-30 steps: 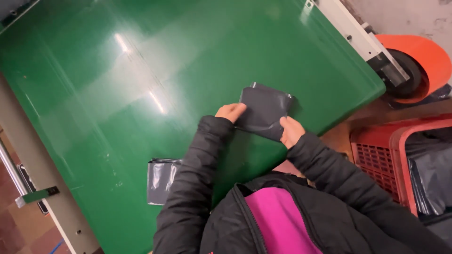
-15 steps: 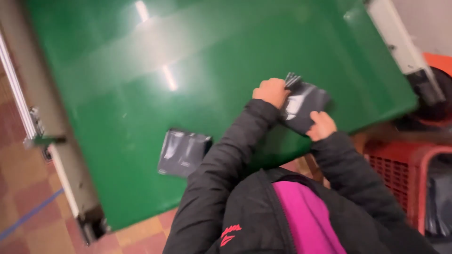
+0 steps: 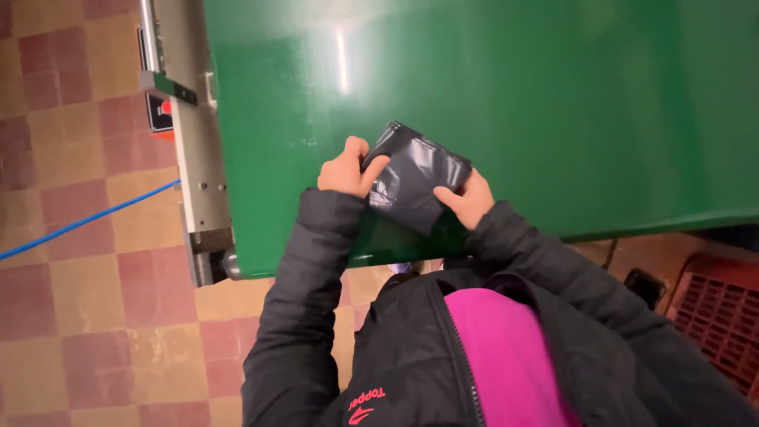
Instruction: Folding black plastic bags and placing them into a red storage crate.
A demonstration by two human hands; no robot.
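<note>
Both hands still grip the dark bag (image 3: 415,183); second packet gone from view

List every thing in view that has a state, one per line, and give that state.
Grey plastic bag: flat, lying on the belt, held at both ends.
Left hand: closed on the bag's left edge.
Right hand: closed on the bag's lower right corner.
Green belt: glossy, bare apart from the bag.
Jacket: unzipped, pink top showing.
Red crate: on the floor, contents out of view.
Blue cable: lying across the floor tiles.
</note>
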